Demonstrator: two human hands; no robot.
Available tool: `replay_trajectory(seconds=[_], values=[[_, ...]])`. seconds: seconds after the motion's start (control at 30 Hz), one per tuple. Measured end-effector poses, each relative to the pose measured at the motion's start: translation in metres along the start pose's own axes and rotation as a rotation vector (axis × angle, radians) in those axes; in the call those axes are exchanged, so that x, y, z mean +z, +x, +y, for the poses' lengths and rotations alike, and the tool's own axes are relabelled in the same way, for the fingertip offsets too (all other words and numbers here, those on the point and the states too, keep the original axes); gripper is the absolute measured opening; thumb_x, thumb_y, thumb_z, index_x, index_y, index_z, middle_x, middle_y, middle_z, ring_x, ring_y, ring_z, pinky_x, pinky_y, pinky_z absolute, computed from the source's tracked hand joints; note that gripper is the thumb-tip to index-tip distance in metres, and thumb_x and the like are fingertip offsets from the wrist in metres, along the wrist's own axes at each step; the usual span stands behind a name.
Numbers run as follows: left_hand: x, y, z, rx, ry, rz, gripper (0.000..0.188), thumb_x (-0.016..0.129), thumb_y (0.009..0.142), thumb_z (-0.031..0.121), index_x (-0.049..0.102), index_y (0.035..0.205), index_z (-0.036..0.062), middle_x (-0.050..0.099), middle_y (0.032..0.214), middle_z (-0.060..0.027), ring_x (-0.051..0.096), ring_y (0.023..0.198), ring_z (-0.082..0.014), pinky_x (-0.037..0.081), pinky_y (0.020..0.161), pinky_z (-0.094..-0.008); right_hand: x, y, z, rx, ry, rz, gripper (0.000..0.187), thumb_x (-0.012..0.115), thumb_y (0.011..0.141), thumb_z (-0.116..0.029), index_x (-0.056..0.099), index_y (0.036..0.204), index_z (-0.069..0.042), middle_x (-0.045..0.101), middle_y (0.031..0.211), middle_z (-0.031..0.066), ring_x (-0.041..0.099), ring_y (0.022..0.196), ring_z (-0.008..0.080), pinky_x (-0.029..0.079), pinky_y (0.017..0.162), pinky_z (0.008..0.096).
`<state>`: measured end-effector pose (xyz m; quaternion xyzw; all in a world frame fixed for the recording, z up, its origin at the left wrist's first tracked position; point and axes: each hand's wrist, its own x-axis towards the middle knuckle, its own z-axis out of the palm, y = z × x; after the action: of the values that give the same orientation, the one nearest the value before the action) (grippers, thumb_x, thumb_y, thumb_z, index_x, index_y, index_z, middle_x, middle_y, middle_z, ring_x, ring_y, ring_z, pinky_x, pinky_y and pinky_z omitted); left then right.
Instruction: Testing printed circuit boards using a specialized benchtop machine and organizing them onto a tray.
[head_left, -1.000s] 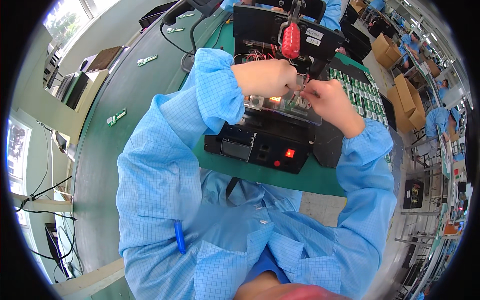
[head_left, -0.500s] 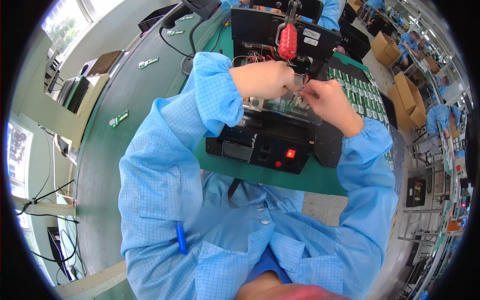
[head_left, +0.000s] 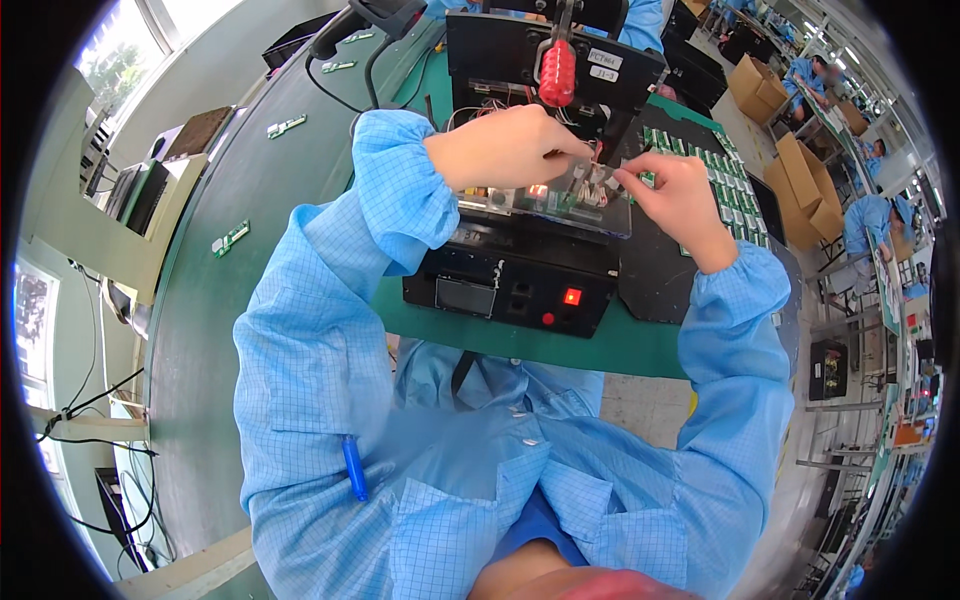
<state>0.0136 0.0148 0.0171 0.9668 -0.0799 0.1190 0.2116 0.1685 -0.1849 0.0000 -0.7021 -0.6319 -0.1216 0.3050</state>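
My left hand [head_left: 510,148] reaches over a black test fixture [head_left: 510,290], its fingers curled and the index fingertip by thin wires at the back. My right hand [head_left: 680,195] is at the right end of the fixture's clear plate [head_left: 590,218], thumb and forefinger pinched together. What either hand holds is too small to make out. Small white connectors [head_left: 597,185] on wires lie between the hands. Beneath the clear plate parts of a green circuit board show, with an orange glow near the left hand. Above stands a toggle clamp with a red grip [head_left: 557,75].
Rows of small green circuit boards [head_left: 735,190] lie on a black mat at the right. A few loose boards [head_left: 232,238] rest on the green table at the left. A barcode scanner [head_left: 375,20] stands far left. Cardboard boxes [head_left: 805,190] and other people are beyond.
My hands have drawn apart; the right one has moved away from the left one's fingertips. An orange glow now shows under the clear plate. The whole view has shifted slightly.
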Motion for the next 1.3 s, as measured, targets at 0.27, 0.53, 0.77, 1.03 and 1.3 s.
replay_trajectory(seconds=[0.27,0.53,0.77,1.03,1.3], values=[[0.006,0.002,-0.002,0.058,0.124,-0.090,0.032,0.055,0.088,0.015,0.072,0.115,0.0161,0.071,0.081,-0.0139,0.068,0.070,-0.0252,0.055,0.070,-0.0383,0.002,0.012,-0.005,-0.067,0.030,-0.038,0.010,0.074,0.078,-0.013,0.073,0.081,-0.003,0.069,0.074,0.0151,0.065,0.059,0.0298,0.051,0.057,0.0354],[0.004,0.003,0.000,-0.064,0.000,-0.153,0.033,0.058,0.085,0.014,0.071,0.115,0.0120,0.068,0.078,-0.0150,0.063,0.062,-0.0267,0.052,0.064,-0.0377,0.024,0.015,-0.003,0.077,0.114,-0.124,0.007,0.075,0.076,-0.005,0.070,0.077,-0.001,0.067,0.066,0.0152,0.066,0.056,0.0241,0.050,0.053,0.0312],[0.006,0.003,-0.006,-0.145,-0.095,-0.192,0.033,0.057,0.087,0.013,0.071,0.117,0.0116,0.068,0.078,-0.0156,0.063,0.064,-0.0272,0.051,0.064,-0.0380,0.032,0.013,0.002,-0.024,0.062,-0.123,0.003,0.072,0.076,-0.001,0.070,0.078,-0.001,0.068,0.066,0.0143,0.067,0.056,0.0220,0.051,0.052,0.0304],[0.006,0.005,-0.012,-0.108,-0.087,-0.186,0.033,0.058,0.087,0.012,0.070,0.117,0.0121,0.066,0.075,-0.0161,0.061,0.060,-0.0261,0.050,0.063,-0.0382,0.028,0.017,0.002,-0.046,0.029,-0.130,0.004,0.073,0.075,-0.003,0.070,0.077,-0.002,0.066,0.066,0.0150,0.067,0.057,0.0269,0.050,0.053,0.0320],[-0.002,0.008,-0.002,-0.140,0.004,-0.257,0.033,0.056,0.088,0.018,0.071,0.117,0.0138,0.071,0.081,-0.0114,0.069,0.073,-0.0255,0.054,0.073,-0.0377,0.029,0.014,0.000,-0.004,0.071,-0.095,0.006,0.074,0.075,-0.004,0.068,0.076,-0.002,0.066,0.067,0.0151,0.066,0.057,0.0290,0.050,0.053,0.0329]])
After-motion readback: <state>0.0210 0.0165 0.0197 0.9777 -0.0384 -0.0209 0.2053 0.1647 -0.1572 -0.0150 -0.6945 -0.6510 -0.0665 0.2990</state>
